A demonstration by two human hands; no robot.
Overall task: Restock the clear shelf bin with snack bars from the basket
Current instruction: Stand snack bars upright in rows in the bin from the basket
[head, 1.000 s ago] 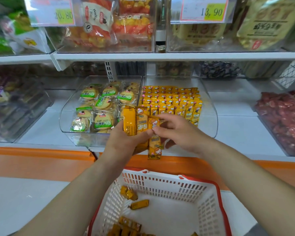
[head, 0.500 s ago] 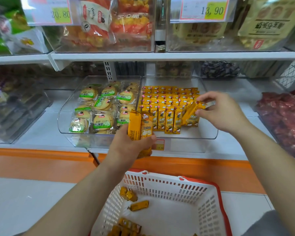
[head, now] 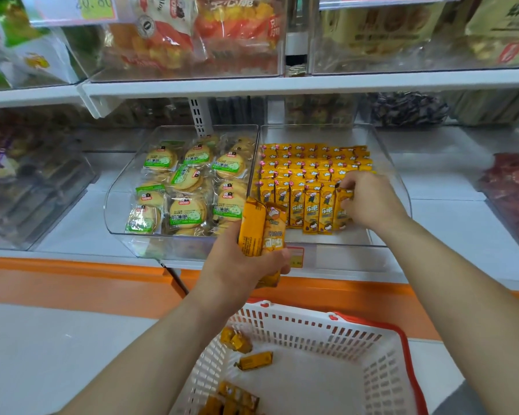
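Observation:
A clear shelf bin (head: 399, 187) on the lower shelf holds rows of yellow snack bars (head: 306, 175). My right hand (head: 369, 202) is inside the bin and pinches one bar (head: 342, 211) at the right end of the front row. My left hand (head: 243, 265) grips a small bunch of yellow bars (head: 261, 229) upright in front of the bin. Below me, a white basket with a red rim (head: 369, 372) holds several loose bars (head: 253, 360).
A second clear bin (head: 117, 199) to the left is filled with green-labelled biscuit packs (head: 189, 190). Another bin with red packets (head: 516, 190) stands at the right. An upper shelf (head: 282, 83) with more bins hangs overhead. An orange band (head: 72, 283) runs under the shelf.
My right hand took one bar from the bunch in my left hand, carried it right into the bin and lowered it into the front row. My left hand sank slightly.

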